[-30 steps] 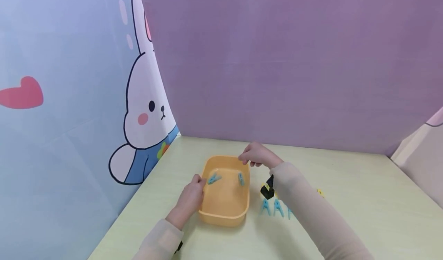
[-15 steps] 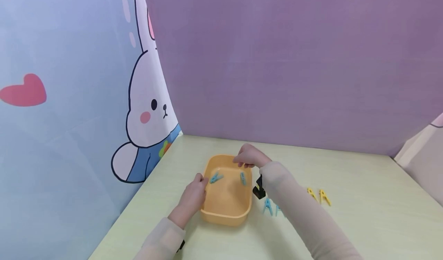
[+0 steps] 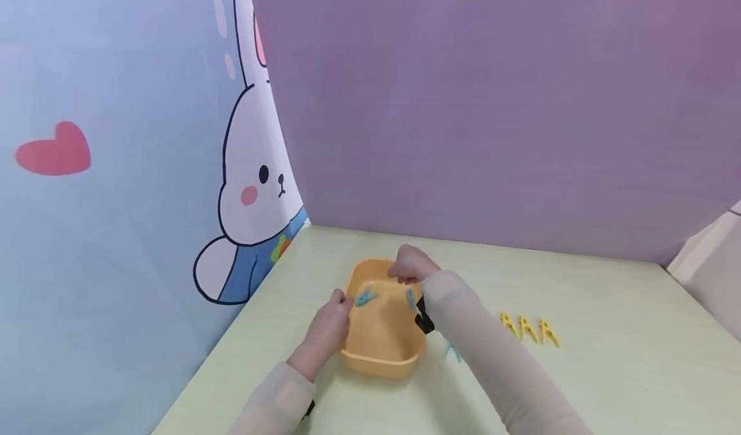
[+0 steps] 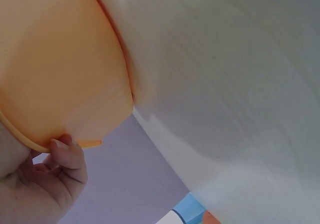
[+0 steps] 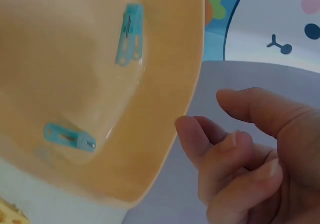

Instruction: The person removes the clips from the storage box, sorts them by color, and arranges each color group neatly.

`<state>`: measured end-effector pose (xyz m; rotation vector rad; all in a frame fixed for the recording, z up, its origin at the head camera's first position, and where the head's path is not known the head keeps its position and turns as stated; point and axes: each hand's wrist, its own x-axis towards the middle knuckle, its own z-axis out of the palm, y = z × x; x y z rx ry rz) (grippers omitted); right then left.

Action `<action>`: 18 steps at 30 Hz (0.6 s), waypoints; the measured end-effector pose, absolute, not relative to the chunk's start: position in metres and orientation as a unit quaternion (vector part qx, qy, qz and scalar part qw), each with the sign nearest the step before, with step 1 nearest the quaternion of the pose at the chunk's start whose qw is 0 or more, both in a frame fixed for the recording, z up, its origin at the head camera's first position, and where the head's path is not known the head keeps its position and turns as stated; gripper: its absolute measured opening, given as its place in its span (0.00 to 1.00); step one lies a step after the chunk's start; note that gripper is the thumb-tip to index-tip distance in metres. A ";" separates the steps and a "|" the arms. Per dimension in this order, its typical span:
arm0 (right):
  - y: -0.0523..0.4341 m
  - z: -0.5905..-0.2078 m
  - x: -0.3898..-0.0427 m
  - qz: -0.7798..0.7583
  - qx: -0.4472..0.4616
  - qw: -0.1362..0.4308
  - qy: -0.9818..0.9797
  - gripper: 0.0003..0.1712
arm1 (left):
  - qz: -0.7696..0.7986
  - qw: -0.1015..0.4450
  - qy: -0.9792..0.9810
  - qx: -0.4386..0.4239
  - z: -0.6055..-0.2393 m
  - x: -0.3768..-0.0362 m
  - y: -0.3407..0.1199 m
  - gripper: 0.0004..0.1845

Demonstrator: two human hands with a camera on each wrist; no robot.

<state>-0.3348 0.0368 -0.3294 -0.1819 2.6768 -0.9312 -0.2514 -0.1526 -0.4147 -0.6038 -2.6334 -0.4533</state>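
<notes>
A yellow-orange plastic tub [image 3: 379, 365] stands on the table. Two blue clothespins [image 3: 366, 296] lie apart on its floor; the right wrist view shows one clothespin [image 5: 130, 33] near the far wall and another clothespin [image 5: 70, 137] by the corner. My left hand [image 3: 329, 327] pinches the tub's left rim between thumb and fingers, which the left wrist view [image 4: 55, 176] confirms. At the far right part of the rim hovers my right hand [image 3: 413, 264]. In the right wrist view its thumb and index finger [image 5: 187, 134] are apart, the other fingers loosely curled, nothing between them.
Several yellow clothespins [image 3: 527, 327] lie on the table [image 3: 608, 370] right of the tub. Another blue clothespin [image 3: 453, 351] shows beside the right forearm, which partly covers that area. Behind the table rises a purple wall [image 3: 492, 113]; a rabbit-printed panel [image 3: 145, 248] stands left.
My right hand has shifted slightly toward the tub relative to its rim. The right forearm swung left, uncovering yellow clothespins and covering blue ones. My left hand keeps its grip.
</notes>
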 end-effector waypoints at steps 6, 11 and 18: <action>0.026 -0.334 -0.335 -0.304 -0.062 0.150 0.939 0.20 | -0.156 0.204 -0.941 -0.221 -0.413 -0.252 -0.151 0.17; 0.022 -0.338 -0.335 -0.254 -0.054 0.138 0.956 0.06 | -0.156 0.210 -0.940 -0.220 -0.412 -0.252 -0.151 0.15; 0.020 -0.351 -0.337 -0.142 -0.041 0.108 0.983 0.03 | -0.159 0.208 -0.940 -0.219 -0.414 -0.252 -0.152 0.16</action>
